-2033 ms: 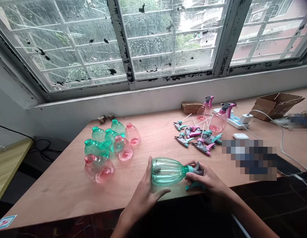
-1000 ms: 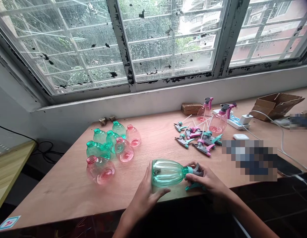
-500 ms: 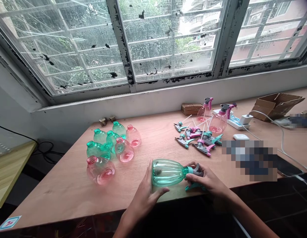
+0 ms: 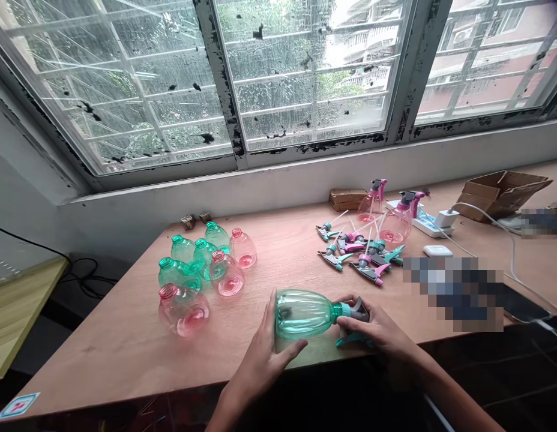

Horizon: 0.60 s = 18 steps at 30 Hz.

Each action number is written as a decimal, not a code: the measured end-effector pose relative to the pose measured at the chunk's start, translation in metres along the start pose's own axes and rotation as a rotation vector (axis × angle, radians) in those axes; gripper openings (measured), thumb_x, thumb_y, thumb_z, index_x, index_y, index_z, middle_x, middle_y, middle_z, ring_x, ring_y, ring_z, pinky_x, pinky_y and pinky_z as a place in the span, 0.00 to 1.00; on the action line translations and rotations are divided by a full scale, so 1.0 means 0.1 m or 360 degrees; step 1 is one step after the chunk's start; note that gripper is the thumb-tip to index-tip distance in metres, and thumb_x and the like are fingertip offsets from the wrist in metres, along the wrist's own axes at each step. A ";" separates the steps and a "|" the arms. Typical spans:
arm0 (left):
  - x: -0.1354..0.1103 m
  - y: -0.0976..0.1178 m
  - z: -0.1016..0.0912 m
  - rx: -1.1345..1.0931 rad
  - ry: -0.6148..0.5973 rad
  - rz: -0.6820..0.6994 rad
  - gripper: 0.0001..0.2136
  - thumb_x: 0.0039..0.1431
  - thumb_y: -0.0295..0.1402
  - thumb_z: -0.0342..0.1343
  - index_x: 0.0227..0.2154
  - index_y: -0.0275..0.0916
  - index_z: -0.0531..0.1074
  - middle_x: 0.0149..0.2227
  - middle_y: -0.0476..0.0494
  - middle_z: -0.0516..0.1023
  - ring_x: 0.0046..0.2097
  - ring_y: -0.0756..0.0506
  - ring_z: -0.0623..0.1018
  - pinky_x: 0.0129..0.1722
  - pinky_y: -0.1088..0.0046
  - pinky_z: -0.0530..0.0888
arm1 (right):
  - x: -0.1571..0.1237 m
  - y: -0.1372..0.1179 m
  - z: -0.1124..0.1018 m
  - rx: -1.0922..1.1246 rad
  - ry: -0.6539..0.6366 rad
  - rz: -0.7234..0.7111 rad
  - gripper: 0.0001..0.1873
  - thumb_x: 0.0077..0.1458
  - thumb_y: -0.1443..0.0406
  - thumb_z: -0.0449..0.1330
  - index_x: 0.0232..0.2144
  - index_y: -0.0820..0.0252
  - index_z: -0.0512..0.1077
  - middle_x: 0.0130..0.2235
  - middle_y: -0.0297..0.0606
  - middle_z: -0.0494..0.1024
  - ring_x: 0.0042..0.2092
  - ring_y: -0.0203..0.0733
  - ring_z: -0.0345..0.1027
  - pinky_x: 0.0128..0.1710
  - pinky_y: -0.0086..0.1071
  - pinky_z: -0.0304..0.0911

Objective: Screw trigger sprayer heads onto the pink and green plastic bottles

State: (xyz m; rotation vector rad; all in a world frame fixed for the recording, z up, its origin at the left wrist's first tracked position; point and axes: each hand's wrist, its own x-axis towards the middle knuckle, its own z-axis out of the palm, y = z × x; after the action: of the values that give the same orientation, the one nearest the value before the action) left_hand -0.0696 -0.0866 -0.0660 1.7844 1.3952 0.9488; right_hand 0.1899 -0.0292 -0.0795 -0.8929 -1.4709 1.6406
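Observation:
A green clear plastic bottle is held on its side just above the near edge of the wooden table. My left hand cups its base end, thumb under and fingers over. My right hand is closed round the grey and teal spray trigger head fitted at the bottle's neck.
Several open green and pink bottles lie at the left. Loose trigger heads lie at centre right, with two finished pink spray bottles behind them. A power strip, cables, a white case and a cardboard box sit at the right.
Both hands stay on the green bottle and its trigger head in nearly the same place. The view has tilted a little, shifting everything slightly down.

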 end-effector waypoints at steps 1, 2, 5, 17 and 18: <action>0.00 0.00 0.00 0.0007 0.0008 0.0017 0.44 0.59 0.41 0.60 0.68 0.49 0.33 0.70 0.39 0.48 0.69 0.35 0.54 0.67 0.52 0.53 | 0.00 -0.01 0.00 -0.0002 0.0002 -0.0002 0.20 0.54 0.55 0.66 0.44 0.61 0.68 0.27 0.32 0.78 0.31 0.40 0.72 0.35 0.34 0.69; 0.00 0.00 0.01 0.0014 0.0017 0.0036 0.44 0.60 0.40 0.59 0.68 0.50 0.32 0.70 0.40 0.49 0.68 0.36 0.55 0.67 0.52 0.54 | 0.00 -0.02 0.01 -0.0003 0.0003 0.0002 0.20 0.54 0.55 0.66 0.43 0.61 0.68 0.26 0.33 0.78 0.31 0.40 0.72 0.35 0.34 0.69; 0.01 0.00 0.02 0.0021 0.0027 0.0074 0.43 0.61 0.38 0.57 0.68 0.52 0.31 0.68 0.40 0.53 0.67 0.37 0.59 0.66 0.51 0.55 | 0.00 -0.03 0.01 -0.0013 0.0005 0.0013 0.21 0.54 0.55 0.66 0.43 0.61 0.68 0.26 0.33 0.78 0.30 0.41 0.72 0.33 0.34 0.68; 0.01 0.00 0.01 0.0052 0.0048 0.0078 0.41 0.61 0.40 0.58 0.68 0.51 0.37 0.70 0.42 0.48 0.70 0.35 0.50 0.68 0.50 0.51 | 0.00 -0.01 0.00 -0.0028 0.0007 0.0014 0.21 0.54 0.55 0.66 0.44 0.61 0.68 0.26 0.33 0.78 0.30 0.41 0.72 0.34 0.34 0.69; 0.02 0.01 0.01 0.0046 0.0042 0.0085 0.41 0.61 0.39 0.58 0.68 0.52 0.35 0.70 0.42 0.49 0.70 0.36 0.51 0.67 0.50 0.52 | 0.00 -0.01 0.00 -0.0022 0.0009 0.0012 0.21 0.54 0.55 0.66 0.43 0.61 0.68 0.26 0.32 0.78 0.30 0.40 0.72 0.34 0.34 0.68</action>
State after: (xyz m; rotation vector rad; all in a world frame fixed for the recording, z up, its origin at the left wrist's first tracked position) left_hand -0.0678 -0.0854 -0.0654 1.8450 1.3903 0.9882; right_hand 0.1898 -0.0295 -0.0783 -0.9108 -1.4783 1.6340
